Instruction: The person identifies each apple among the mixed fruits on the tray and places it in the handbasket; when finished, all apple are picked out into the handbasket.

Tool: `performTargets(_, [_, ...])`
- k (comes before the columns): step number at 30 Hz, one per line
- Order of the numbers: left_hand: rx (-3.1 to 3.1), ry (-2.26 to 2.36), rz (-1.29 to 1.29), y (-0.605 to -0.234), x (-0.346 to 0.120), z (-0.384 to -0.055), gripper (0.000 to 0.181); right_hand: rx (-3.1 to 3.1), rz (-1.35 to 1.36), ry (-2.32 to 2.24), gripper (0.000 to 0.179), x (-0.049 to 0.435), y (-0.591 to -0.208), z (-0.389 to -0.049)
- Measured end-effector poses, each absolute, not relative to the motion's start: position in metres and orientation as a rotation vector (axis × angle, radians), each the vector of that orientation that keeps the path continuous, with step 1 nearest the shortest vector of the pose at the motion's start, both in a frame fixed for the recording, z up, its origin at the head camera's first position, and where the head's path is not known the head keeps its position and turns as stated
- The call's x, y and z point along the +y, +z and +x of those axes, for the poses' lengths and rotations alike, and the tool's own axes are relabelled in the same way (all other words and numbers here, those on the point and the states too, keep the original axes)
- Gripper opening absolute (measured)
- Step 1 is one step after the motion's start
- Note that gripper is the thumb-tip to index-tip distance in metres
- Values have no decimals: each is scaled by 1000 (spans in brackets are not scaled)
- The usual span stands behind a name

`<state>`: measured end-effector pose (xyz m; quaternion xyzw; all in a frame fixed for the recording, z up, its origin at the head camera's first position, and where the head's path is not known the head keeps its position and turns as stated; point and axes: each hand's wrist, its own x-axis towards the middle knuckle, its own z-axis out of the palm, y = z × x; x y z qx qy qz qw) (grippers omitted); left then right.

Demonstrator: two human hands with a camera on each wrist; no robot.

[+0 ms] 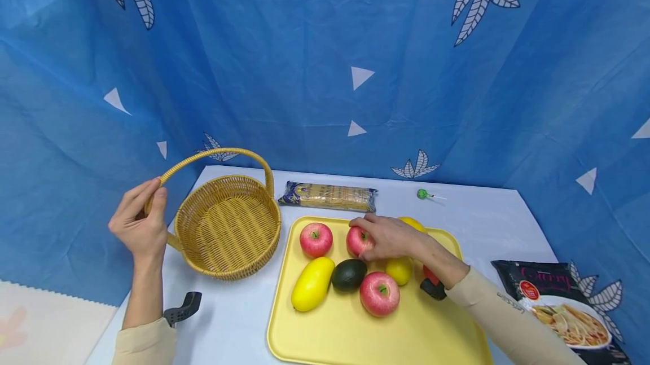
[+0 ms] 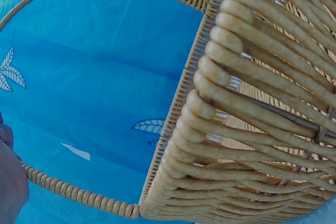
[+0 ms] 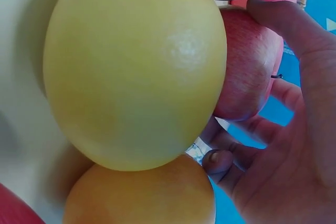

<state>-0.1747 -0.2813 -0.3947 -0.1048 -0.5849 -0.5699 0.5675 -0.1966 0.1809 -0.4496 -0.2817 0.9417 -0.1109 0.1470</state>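
At the left in the head view, my left hand point(image 1: 141, 223) grips the arched handle point(image 1: 228, 152) of a round woven basket point(image 1: 228, 229). The basket appears tilted, with nothing inside. In the left wrist view, part of the left hand point(image 2: 10, 179) shows at the handle, beside the basket's woven wall point(image 2: 252, 145). Over the back of a yellow tray point(image 1: 335, 337), my right hand point(image 1: 388, 237) holds a red apple point(image 1: 358, 241), thumb on one side and fingers on the other. The right wrist view shows this apple point(image 3: 244, 66) behind a large yellow fruit point(image 3: 136, 72).
On the tray lie another apple point(image 1: 316, 240), a front apple point(image 1: 380, 294), a yellow mango point(image 1: 312, 284), a dark avocado point(image 1: 348, 275) and a lemon point(image 1: 399, 271). Behind it are a noodle packet point(image 1: 327, 196) and a green lollipop point(image 1: 422, 193). A black food bag point(image 1: 558, 303) lies right.
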Motion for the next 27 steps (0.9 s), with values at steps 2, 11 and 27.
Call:
performTargets(2, [-1371, -1346, -253, -394, -281, -175, 15, 2710, -810, -320, 73, 180, -449, -197])
performTargets(11, [-1367, -1358, -258, -393, -281, -174, 15, 2703, -795, -314, 75, 178, -449, -197])
performTargets(27, [-1399, -1358, -229, -394, -282, -173, 16, 2706, -825, -410, 71, 175, -432, -198])
